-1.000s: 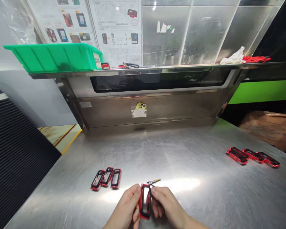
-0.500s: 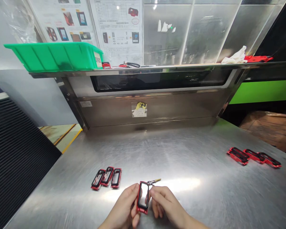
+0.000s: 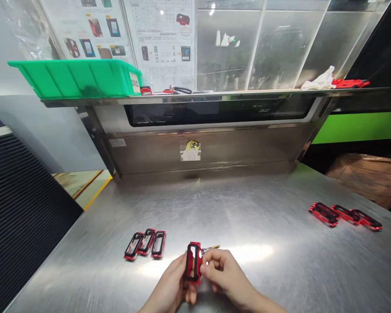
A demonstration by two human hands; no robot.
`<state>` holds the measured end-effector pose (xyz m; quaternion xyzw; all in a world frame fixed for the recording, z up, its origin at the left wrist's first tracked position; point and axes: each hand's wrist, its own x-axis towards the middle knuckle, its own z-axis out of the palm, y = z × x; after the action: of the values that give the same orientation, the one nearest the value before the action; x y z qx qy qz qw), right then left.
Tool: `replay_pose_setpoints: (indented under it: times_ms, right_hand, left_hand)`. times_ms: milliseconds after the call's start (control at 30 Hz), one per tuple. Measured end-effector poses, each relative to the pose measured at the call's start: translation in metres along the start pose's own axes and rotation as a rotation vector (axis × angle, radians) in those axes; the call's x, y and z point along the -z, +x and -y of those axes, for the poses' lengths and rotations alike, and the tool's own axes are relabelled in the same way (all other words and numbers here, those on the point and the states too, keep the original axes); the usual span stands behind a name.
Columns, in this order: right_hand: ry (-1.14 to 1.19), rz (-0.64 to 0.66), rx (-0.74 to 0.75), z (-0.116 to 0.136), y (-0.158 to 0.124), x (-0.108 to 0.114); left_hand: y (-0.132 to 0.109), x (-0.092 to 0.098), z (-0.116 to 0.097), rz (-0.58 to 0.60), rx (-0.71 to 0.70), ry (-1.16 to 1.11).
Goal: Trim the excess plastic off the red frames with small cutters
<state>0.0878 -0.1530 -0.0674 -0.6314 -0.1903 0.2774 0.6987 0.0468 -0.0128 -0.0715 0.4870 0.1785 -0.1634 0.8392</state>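
Observation:
My left hand (image 3: 172, 278) is closed round the left side of a red rectangular frame (image 3: 199, 278) with a black rubber-like rim (image 3: 188, 265). It is held upright above the metal table, its long opening facing me at a slant. My right hand (image 3: 226, 271) has curled fingers, thumb and forefinger pinching at the frame's right edge. Behind the frame lies a small slim tool with a yellowish end (image 3: 213, 248), partly hidden. Left of my hands, three similar red and black frames (image 3: 145, 244) lie side by side on the table.
Several more red and black frames (image 3: 345, 215) lie at the right of the metal table (image 3: 234, 204). A shelf (image 3: 247, 95) across the back carries a green bin (image 3: 81, 80), a white cloth (image 3: 319, 80) and red parts (image 3: 350, 83). A ribbed black surface (image 3: 26, 226) stands at left.
The frame has turned in my left hand and risen slightly, now showing more of its red inner side. My right hand's fingers have moved up along its right edge, more tightly curled.

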Motion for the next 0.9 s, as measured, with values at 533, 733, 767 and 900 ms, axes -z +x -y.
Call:
replay_pose_setpoints:
  times_ms: [533,733,767,900]
  right_hand:
    - [-0.241,-0.121,0.184,0.003,-0.011,-0.002]
    - [-0.238,-0.192,0.185,0.001,-0.010,0.001]
    - [-0.239,-0.194,0.178,0.001,-0.010,0.001]
    - [-0.287,-0.134,0.164,0.000,-0.008,0.001]
  left_hand:
    - [-0.008,-0.008,-0.004,0.009,0.076,0.218]
    - [-0.015,-0.013,-0.009,0.038,0.115,0.181]
    - [-0.014,-0.012,-0.008,0.062,0.128,0.195]
    - [-0.011,-0.004,-0.005,0.202,0.176,0.281]
